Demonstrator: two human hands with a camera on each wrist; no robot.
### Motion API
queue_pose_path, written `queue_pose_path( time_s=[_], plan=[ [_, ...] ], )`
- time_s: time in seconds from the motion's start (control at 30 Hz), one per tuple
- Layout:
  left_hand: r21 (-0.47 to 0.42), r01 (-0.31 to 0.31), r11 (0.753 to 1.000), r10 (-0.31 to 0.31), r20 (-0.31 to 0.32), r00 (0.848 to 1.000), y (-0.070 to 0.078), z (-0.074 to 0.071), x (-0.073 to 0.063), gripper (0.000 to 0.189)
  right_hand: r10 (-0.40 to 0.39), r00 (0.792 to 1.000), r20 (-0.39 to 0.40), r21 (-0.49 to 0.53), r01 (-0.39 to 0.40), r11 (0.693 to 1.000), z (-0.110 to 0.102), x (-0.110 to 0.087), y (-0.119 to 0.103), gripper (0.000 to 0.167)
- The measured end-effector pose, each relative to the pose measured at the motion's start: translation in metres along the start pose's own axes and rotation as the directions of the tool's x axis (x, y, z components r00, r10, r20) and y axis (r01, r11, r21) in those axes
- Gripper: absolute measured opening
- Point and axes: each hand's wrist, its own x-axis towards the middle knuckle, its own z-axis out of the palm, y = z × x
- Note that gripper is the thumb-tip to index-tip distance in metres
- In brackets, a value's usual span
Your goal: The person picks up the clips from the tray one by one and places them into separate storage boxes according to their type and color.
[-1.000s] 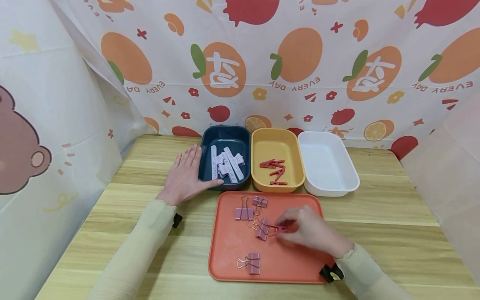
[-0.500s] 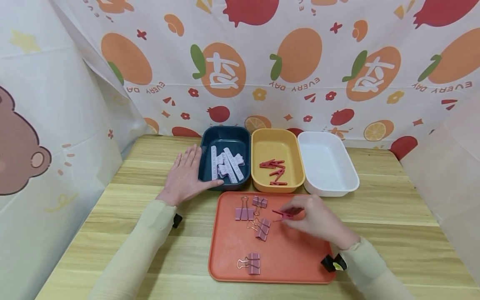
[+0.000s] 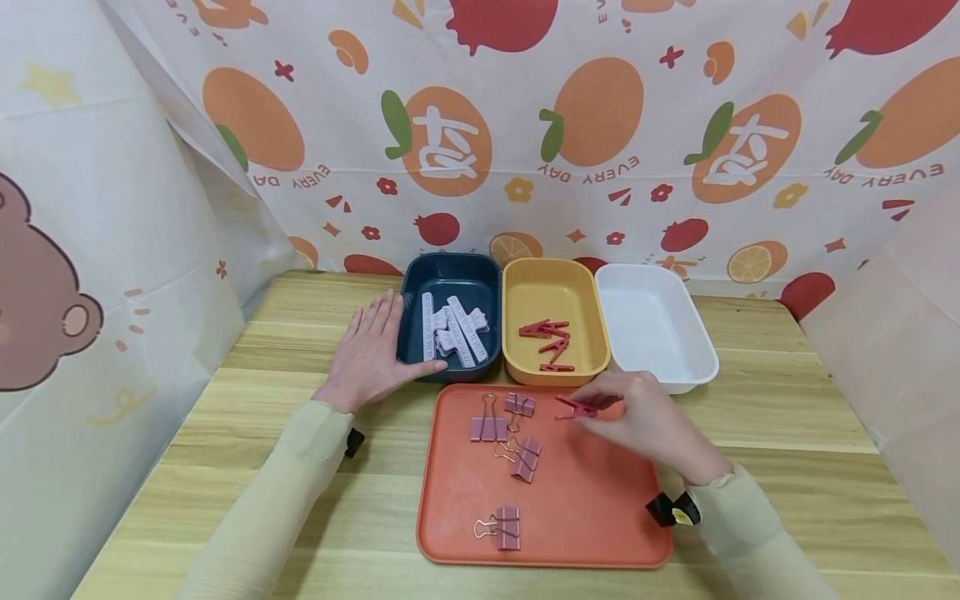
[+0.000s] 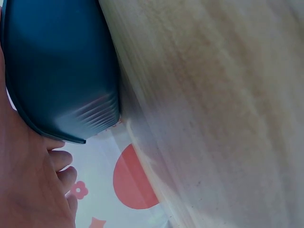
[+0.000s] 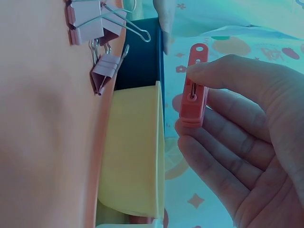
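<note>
My right hand [image 3: 637,417] pinches a red clothespin [image 3: 576,408] between thumb and fingers, above the upper right part of the orange tray [image 3: 592,517]. In the right wrist view the clothespin [image 5: 194,85] shows its metal spring under the thumb. Flat and with fingers spread, my left hand [image 3: 370,350] rests against the left side of the dark blue bin [image 3: 450,267], its thumb along the front rim. White ruler-like clips [image 3: 453,329] lie inside that bin. Several red clothespins [image 3: 555,346] lie in the yellow bin [image 3: 551,279].
Several pink binder clips are spread on the tray, one [image 3: 507,528] near the front and one [image 3: 489,429] near the back. A white bin [image 3: 656,308] stands right of the yellow one. A fruit-printed cloth [image 3: 525,125] hangs behind the bins.
My right hand has lifted the red clothespin away from the binder clips, moving back and slightly right toward the tray's rear edge. The left hand has stayed in place.
</note>
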Motion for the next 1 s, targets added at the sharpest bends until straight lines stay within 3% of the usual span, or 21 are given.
queue_pose_path(
  time_s=[1.0],
  plan=[
    [0.009, -0.008, 1.0, 0.008, 0.003, 1.0, 0.0, -0.002, -0.001, 0.134, -0.102, 0.984, -0.148, -0.034, 0.098, 0.995, -0.025, 0.008, 0.011, 0.024]
  ],
)
